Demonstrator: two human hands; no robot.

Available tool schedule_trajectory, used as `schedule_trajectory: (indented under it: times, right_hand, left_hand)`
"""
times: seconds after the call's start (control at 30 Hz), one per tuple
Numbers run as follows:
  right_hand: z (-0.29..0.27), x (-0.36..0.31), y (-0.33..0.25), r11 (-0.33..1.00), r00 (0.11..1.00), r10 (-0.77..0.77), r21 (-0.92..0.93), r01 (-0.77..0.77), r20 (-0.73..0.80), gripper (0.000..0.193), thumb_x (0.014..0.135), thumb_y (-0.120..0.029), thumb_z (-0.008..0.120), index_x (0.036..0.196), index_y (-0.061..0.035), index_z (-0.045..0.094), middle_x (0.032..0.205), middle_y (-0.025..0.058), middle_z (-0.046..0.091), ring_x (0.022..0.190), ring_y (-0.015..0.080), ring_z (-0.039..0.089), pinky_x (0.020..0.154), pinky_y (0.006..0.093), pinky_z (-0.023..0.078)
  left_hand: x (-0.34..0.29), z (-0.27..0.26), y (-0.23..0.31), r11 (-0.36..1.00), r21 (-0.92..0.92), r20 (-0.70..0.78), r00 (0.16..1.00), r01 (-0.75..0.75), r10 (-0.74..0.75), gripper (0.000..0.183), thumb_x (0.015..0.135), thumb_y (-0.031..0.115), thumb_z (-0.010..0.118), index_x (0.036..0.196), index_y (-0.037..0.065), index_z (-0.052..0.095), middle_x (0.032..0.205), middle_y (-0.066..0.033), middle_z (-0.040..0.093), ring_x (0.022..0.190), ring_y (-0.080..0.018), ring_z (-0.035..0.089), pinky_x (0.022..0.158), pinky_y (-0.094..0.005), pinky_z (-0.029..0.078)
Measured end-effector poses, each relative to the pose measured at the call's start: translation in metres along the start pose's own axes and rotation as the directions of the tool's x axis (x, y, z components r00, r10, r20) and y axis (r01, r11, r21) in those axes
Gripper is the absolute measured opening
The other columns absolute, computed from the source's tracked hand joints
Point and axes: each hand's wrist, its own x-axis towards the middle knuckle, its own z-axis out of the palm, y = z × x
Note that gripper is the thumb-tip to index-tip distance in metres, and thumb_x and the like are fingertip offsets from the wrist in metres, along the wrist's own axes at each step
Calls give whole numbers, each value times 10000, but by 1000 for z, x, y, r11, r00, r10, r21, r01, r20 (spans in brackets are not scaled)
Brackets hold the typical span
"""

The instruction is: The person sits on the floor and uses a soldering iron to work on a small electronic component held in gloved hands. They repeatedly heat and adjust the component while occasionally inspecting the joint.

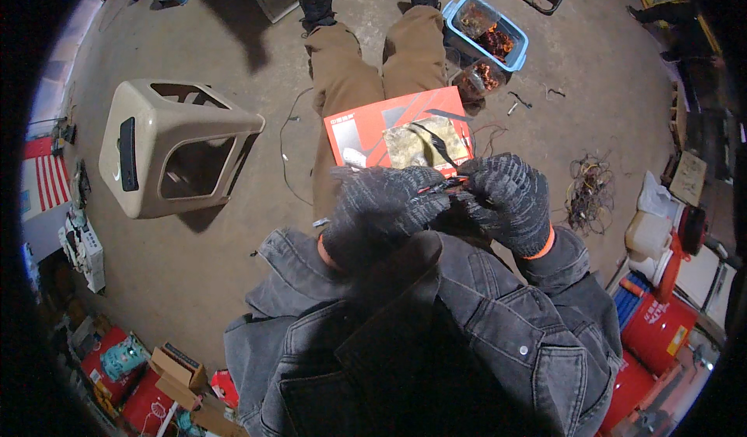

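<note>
- With left hand [385,203], in a dark grey knit glove, pinching a dark wire-like piece [447,186] with reddish bits; fingertips drawn together, clamped on it;
- with right hand [506,200], gloved alike above an orange cuff, pinching the same piece from the other side; fingertips likewise closed on it; too small and too covered by the gloves to make out its exact shape;
- held so between both hands, above the lap, just at the near edge of a red-and-grey box [389,110];
- on top of that box, resting across the thighs, a yellowish patch [398,145] with black strips [438,143] across it;
- stretched forward beneath, legs in brown trousers [342,59]; over torso and arms, a grey denim jacket [498,312];
- just beside the right leg, a light blue tub [520,56]; inside it, copper-coloured scraps [496,44]; next to it, a clear container [476,80] of similar scraps;
- farther right on the floor, a tangle of thin wires [591,192];
- to the left, a beige stool [144,157], tipped over; between it and the legs, a thin cable [284,137].
</note>
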Motion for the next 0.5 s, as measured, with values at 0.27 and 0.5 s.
schedule_trajectory:
  times: [0.27, 0.5]
  right_hand:
    - [0, 23, 31, 737, 800, 584, 504, -451, -139, 214, 817, -163, 695, 997, -49, 676, 906, 127, 683, 821, 316, 651, 729, 359, 514]
    - [58, 50, 85, 917, 910, 393, 131, -376, -136, 373, 815, -259, 707, 1105, -35, 635, 974, 186, 678, 894, 345, 656, 763, 408, 513]
  left_hand:
    - [-2, -5, -5, 999, 29, 51, 998, 25, -26, 220, 742, 128, 711, 961, 103, 696, 997, -79, 664, 833, -271, 620, 655, -399, 467]
    - [-5, -6, -5, 993, 99, 32, 998, 59, -62, 216, 741, 137, 721, 950, 88, 700, 982, -75, 657, 824, -273, 607, 678, -404, 462]
